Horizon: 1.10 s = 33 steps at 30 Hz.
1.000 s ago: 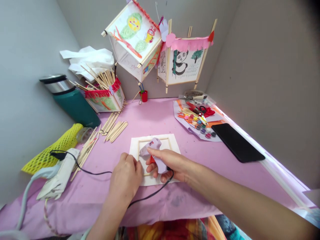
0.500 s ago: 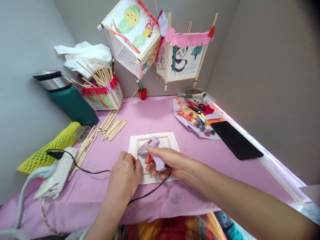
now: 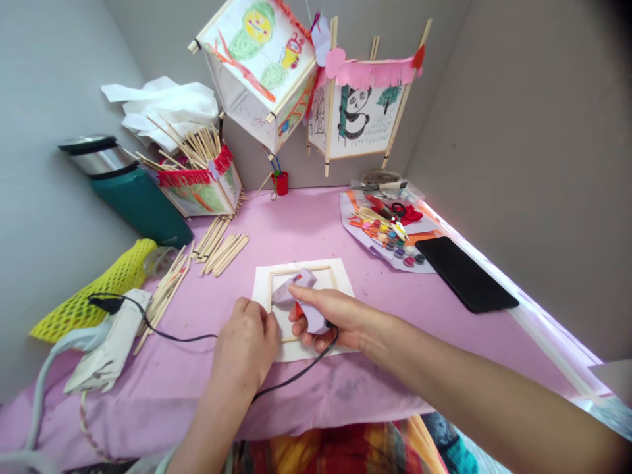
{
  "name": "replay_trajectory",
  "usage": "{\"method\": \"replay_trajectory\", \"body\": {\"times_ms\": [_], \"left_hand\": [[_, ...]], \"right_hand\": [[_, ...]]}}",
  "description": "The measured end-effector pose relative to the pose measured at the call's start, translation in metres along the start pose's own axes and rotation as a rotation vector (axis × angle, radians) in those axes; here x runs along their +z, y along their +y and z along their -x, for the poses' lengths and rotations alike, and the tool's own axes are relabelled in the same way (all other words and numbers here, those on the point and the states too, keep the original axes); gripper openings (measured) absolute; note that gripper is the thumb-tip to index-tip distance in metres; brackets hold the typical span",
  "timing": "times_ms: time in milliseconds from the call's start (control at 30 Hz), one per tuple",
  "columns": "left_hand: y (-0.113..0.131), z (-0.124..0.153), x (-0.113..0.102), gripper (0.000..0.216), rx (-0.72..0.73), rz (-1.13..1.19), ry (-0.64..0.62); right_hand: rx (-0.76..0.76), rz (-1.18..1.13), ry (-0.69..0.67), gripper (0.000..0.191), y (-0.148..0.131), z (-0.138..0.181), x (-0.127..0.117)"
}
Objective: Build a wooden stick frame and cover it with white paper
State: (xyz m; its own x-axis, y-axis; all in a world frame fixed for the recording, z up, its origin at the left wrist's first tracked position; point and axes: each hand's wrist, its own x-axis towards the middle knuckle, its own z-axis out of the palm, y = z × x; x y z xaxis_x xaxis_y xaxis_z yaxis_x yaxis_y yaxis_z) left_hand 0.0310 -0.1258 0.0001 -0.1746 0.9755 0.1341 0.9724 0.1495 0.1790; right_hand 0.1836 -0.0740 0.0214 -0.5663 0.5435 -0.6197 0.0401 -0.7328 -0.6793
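Glue gun (image 3: 315, 320) inside right grip (image 3: 343, 316)

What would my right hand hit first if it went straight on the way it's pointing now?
Most likely the left side of the stick frame: the glue gun in your right hand aims leftward, its nozzle close to that side. Whether they touch is unclear.
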Motion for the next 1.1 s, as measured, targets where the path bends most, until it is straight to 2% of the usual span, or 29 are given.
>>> {"method": "replay_trajectory", "body": {"times_ms": [233, 600, 833, 1100], "left_hand": [[0.0, 0.0, 0.0, 0.018, -0.014, 0.012, -0.017], [0.001, -0.001, 0.0, 0.019, -0.02, -0.005, -0.048], [0.002, -0.001, -0.003, 0.017, -0.034, -0.002, -0.058], [0.0, 0.0, -0.001, 0.018, -0.011, 0.006, -0.031]], "right_hand": [[0.017, 0.015, -0.007, 0.045, -0.001, -0.001, 0.0], [-0.047, 0.062, -0.001, 0.045, 0.003, 0.001, 0.0], [-0.134, 0.066, 0.011, 0.042, 0.0, 0.016, -0.001], [-0.175, -0.023, -0.021, 0.045, 0.011, 0.035, -0.015]]}}
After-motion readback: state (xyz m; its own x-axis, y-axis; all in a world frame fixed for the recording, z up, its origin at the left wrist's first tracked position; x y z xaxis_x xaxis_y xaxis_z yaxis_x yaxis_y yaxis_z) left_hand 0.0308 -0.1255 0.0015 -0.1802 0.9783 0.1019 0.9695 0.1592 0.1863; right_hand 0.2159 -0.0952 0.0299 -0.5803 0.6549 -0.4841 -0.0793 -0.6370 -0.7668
